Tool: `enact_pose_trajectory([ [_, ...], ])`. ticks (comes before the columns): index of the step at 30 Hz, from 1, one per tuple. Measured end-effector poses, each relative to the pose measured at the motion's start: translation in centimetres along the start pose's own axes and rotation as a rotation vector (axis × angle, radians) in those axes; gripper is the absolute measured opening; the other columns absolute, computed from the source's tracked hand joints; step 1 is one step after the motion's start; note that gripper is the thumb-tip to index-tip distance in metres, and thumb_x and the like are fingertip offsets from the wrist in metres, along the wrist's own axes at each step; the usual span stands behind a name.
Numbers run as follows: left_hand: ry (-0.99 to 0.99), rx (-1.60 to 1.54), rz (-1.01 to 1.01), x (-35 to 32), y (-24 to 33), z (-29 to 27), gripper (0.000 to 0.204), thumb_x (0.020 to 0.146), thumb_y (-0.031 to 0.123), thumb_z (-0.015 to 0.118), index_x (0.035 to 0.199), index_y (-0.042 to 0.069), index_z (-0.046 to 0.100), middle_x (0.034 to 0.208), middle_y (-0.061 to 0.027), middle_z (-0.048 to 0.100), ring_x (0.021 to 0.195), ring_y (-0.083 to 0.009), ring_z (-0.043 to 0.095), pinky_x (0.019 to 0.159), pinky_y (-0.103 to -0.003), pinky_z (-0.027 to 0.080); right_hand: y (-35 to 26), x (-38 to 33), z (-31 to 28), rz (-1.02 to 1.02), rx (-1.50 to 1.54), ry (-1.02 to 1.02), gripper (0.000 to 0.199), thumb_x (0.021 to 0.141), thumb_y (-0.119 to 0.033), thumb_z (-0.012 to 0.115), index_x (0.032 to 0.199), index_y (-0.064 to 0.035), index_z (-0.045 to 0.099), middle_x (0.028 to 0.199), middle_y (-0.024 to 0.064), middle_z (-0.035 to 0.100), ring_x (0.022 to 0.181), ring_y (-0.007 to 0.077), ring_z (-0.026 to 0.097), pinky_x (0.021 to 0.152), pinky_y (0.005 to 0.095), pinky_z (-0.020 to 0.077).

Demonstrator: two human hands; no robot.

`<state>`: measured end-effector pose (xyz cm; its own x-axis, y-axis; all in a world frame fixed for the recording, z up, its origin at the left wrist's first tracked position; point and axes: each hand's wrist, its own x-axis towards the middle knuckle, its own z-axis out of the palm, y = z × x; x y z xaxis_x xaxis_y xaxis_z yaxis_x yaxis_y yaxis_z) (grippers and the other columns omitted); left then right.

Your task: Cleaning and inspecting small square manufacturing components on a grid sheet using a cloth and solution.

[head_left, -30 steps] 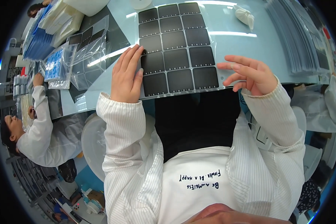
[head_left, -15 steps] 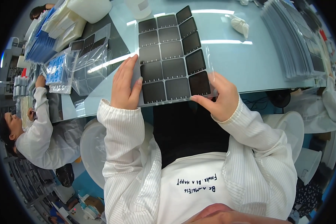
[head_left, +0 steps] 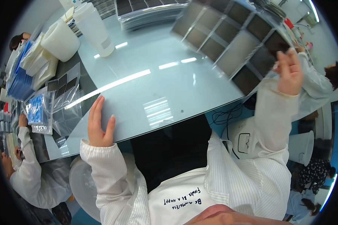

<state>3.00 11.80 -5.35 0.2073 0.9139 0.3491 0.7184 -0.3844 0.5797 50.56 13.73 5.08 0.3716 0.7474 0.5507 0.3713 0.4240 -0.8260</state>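
My right hand (head_left: pixel 289 71) holds a large clear tray of dark square cells (head_left: pixel 233 41) by its near right corner, lifted and tilted over the right side of the table. The tray is blurred. My left hand (head_left: pixel 99 125) rests open on the front edge of the pale blue glossy table (head_left: pixel 150 90), fingers apart, holding nothing. Both arms wear white striped sleeves.
Stacks of similar dark trays (head_left: pixel 146 9) lie at the table's far side. White tubs (head_left: pixel 82 30) stand at the back left, clear bags with dark and blue parts (head_left: pixel 52 105) to the left. A person in white (head_left: pixel 22 172) works at left, another (head_left: pixel 323 86) at right.
My right hand has lifted the tray off the table and swung it up to the right. My left hand let go of the tray and now lies on the table edge.
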Motion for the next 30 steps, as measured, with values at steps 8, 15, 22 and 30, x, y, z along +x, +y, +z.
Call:
enact_pose_trajectory([
  [8, -0.015, 0.056, 0.006, 0.4, 0.1, 0.3, 0.053, 0.085, 0.011, 0.058, 0.134, -0.001, 0.044, 0.138, -0.0188, 0.045, 0.127, -0.0349, 0.044, 0.105, -0.039, 0.035, 8.2, 10.7, -17.8, 0.217, -0.042, 0.315, 0.014, 0.087, -0.008, 0.067, 0.096, -0.0049, 0.057, 0.08, 0.0008, 0.061, 0.066, 0.0092, 0.058, 0.06, 0.0246, 0.0522],
  [15, -0.019, 0.093, 0.02, 0.2, -0.3, 0.5, 0.053, 0.084, 0.012, 0.059, 0.133, -0.002, 0.045, 0.137, -0.019, 0.045, 0.127, -0.0352, 0.044, 0.106, -0.04, 0.035, 5.8, 9.0, -13.6, 0.526, -0.83, 0.43, 0.058, 0.086, -0.033, 0.07, 0.122, 0.0075, 0.051, 0.066, 0.0047, 0.062, 0.057, 0.0107, 0.059, 0.057, 0.0216, 0.0483],
  [22, -0.013, 0.131, 0.039, 0.7, 0.1, 0.5, 0.051, 0.085, 0.015, 0.059, 0.131, -0.003, 0.047, 0.136, -0.0187, 0.047, 0.125, -0.0361, 0.045, 0.105, -0.041, 0.035, 0.8, 6.8, -3.3, -0.292, -0.912, 0.127, 0.044, 0.087, -0.027, 0.069, 0.124, -0.0058, 0.059, 0.063, -0.0021, 0.057, 0.057, 0.003, 0.047, 0.058, 0.0186, 0.0394],
  [30, -0.002, 0.145, 0.009, 0.6, -0.1, 0.5, 0.049, 0.087, 0.019, 0.058, 0.129, -0.003, 0.048, 0.134, -0.018, 0.049, 0.125, -0.0359, 0.045, 0.105, -0.042, 0.035, -0.7, 8.1, 18.5, -0.295, -0.683, -0.621, 0.036, 0.074, -0.024, 0.074, 0.099, 0.0003, 0.066, 0.097, 0.0181, 0.063, 0.085, 0.0308, 0.064, 0.075, 0.0387, 0.0505],
])
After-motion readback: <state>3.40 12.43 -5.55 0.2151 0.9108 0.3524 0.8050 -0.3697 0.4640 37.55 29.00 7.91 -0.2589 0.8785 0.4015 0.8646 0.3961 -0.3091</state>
